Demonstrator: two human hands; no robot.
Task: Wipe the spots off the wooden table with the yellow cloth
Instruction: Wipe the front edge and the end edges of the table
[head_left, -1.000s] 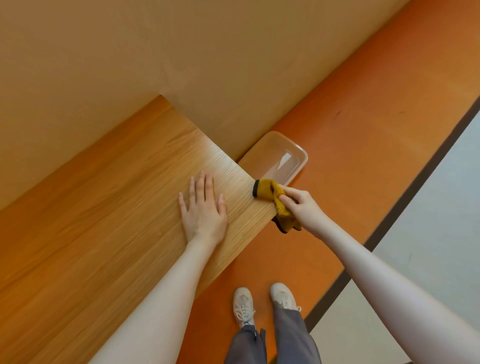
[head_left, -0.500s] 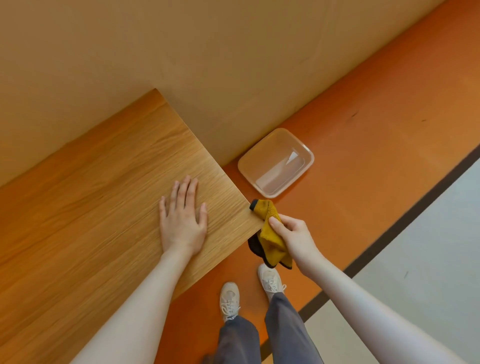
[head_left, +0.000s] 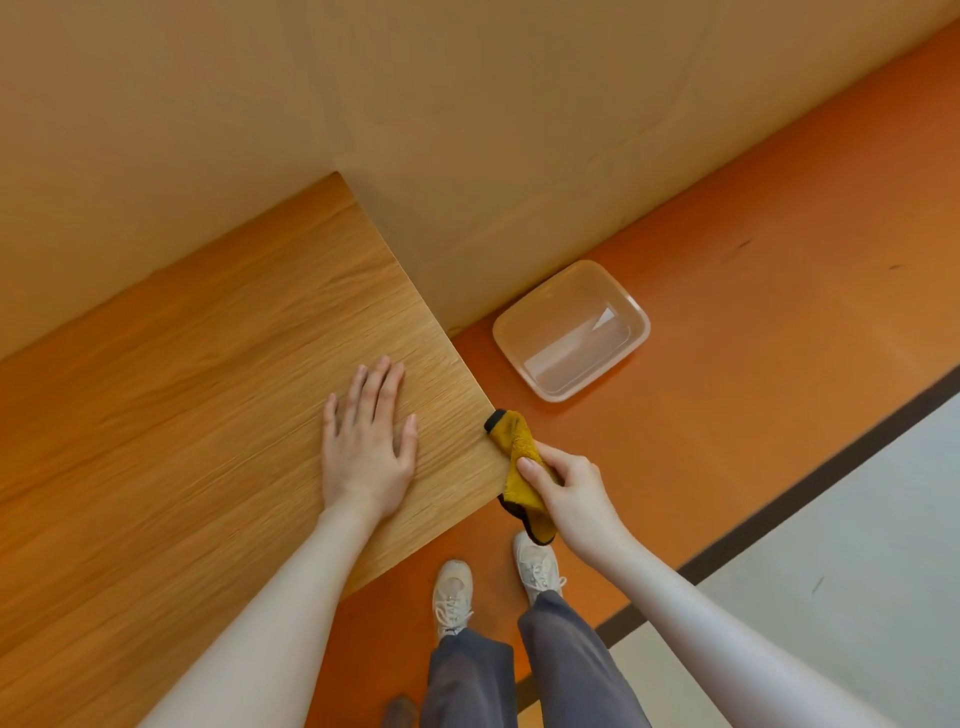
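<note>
Nearest, two pale sneakers (head_left: 454, 592) and grey trouser legs (head_left: 566, 670) stand on the orange floor (head_left: 727, 364), close by the table's corner. Above them the left hand (head_left: 366, 447) lies flat on the wooden table (head_left: 182, 389), palm down, fingers spread wide and holding nothing. Just beside it, at the table's right edge near the corner, the right hand (head_left: 569, 488) is closed around the yellow cloth (head_left: 517, 457), which is bunched against that edge, its dark-trimmed ends sticking out above and below the hand. Farther off, a clear plastic tub (head_left: 571, 330) sits on the floor beside the tan wall (head_left: 467, 104).
</note>
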